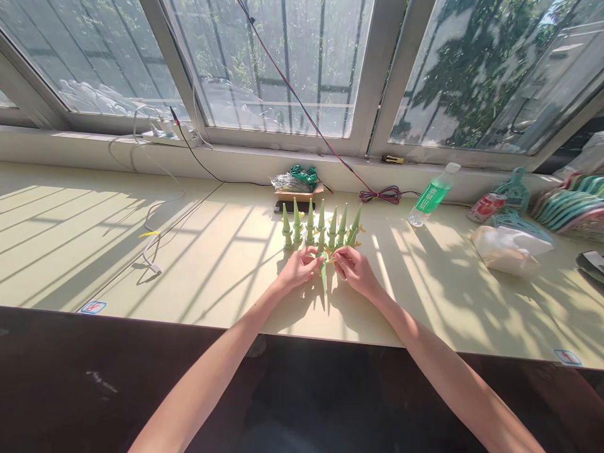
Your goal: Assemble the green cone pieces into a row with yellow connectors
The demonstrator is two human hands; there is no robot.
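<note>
My left hand (300, 268) is closed on a pale green pointed cone (324, 280), whose tip points down toward the table's front edge. My right hand (353, 265) is at the cone's right side, thumb and fingers pinched on a small yellowish piece (331, 259). Whether that piece is fixed to the cone cannot be made out. Just beyond my hands several green cones (333, 226) stand upright in rows, tips up, each with a wider collar low down. Small yellow bits (361, 228) stick out at the sides of some of them.
Behind the cones lies a dark phone-like slab (293, 206) by a small box (283, 196) with clear and green plastic. A bottle (430, 195), a red can (486, 207), a tissue pack (504, 248) and stacked hangers (573, 207) stand right. A white cable (158, 207) lies left.
</note>
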